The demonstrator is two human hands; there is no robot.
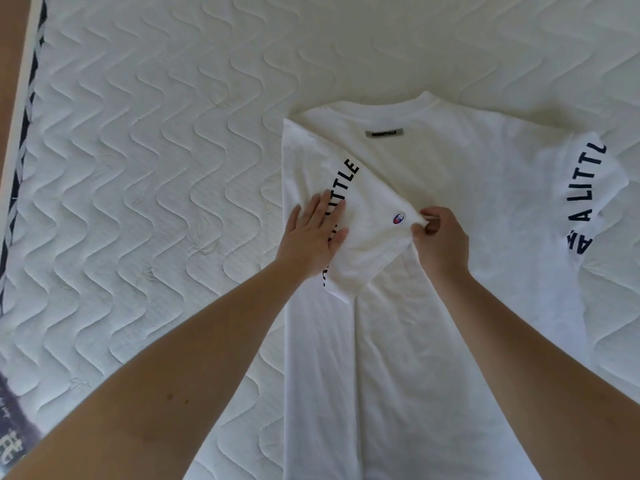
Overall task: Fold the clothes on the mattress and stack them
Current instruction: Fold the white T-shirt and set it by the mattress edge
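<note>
A white quilted mattress [145,161] with a wavy stitched pattern fills the view. On its right half lies a white cotton T-shirt [450,306], back up, collar away from the person, its left side folded inward. The left sleeve (black lettering reading "LITTLE") [360,233] lies folded across the body. The left hand [313,237] presses flat on that sleeve, fingers straight. The right hand [441,239] has its grip clamped on the sleeve's hem corner, pinched between thumb and fingers.

One white T-shirt [450,271] on one quilted mattress [156,150], two sleeves — one folded in, one spread — and two hands.
</note>
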